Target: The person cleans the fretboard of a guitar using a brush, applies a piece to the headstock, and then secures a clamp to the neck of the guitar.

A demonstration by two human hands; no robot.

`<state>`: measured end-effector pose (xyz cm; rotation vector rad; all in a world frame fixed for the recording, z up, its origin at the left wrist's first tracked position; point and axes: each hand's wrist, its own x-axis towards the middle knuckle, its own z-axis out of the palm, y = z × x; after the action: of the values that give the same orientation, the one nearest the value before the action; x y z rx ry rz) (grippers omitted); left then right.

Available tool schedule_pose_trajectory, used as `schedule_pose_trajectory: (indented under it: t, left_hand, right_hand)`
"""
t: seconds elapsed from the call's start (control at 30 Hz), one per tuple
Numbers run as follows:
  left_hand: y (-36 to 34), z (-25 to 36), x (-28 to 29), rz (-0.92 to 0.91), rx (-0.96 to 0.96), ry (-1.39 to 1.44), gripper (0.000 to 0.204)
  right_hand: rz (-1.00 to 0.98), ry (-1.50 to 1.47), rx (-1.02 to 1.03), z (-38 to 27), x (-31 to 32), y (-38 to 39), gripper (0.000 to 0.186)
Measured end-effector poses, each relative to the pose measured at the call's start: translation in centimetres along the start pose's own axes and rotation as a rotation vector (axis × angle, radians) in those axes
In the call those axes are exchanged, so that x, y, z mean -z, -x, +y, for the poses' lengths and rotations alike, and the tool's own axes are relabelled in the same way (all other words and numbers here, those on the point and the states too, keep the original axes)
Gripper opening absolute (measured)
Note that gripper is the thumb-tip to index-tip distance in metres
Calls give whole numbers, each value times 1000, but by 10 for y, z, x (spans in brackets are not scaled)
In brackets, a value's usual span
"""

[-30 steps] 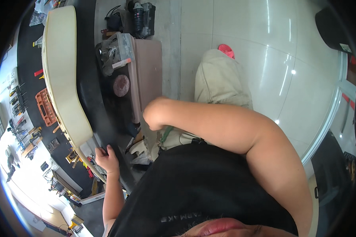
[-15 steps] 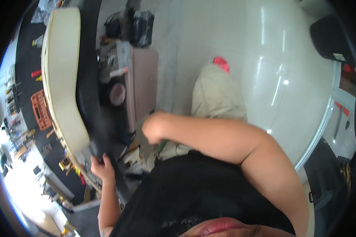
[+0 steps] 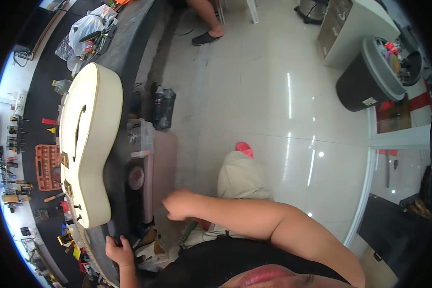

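A cream hollow-body guitar (image 3: 95, 139) with an f-hole and gold hardware lies on the black workbench (image 3: 129, 38) at my left. Just past its near end, my left hand (image 3: 119, 251) curls its fingers over the front edge of the bench, thumb up. My right hand (image 3: 178, 205) is closed in a fist in front of my body, beside the pinkish bin (image 3: 164, 168) below the bench. Its fingers are turned away and slightly blurred, so whatever they may hold is hidden.
An orange tool case (image 3: 48, 167), a clear bottle (image 3: 61, 87) and plastic bags (image 3: 89, 29) lie on the bench behind the guitar. A dark trash can (image 3: 365, 79) stands far right. Another person's foot in a black clog (image 3: 207, 38) is at the top.
My view has swung upward, so the guitar's top, the trash can and the other person's foot now show. Both hands appear lower in the picture, in much the same poses.
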<state>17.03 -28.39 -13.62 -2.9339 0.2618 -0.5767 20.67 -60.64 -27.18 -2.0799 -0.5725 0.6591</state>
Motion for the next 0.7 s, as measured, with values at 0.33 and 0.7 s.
schedule_pose_trajectory:
  t: [0.33,0.7]
  left_hand:
    - [16,2,1,180,21,24,31]
    - [20,-54,32,-34,-26,597,15]
  right_hand:
    - [19,-65,-234,15,-18,-35,59]
    - [-205,381,-327,81,-86,-38,53]
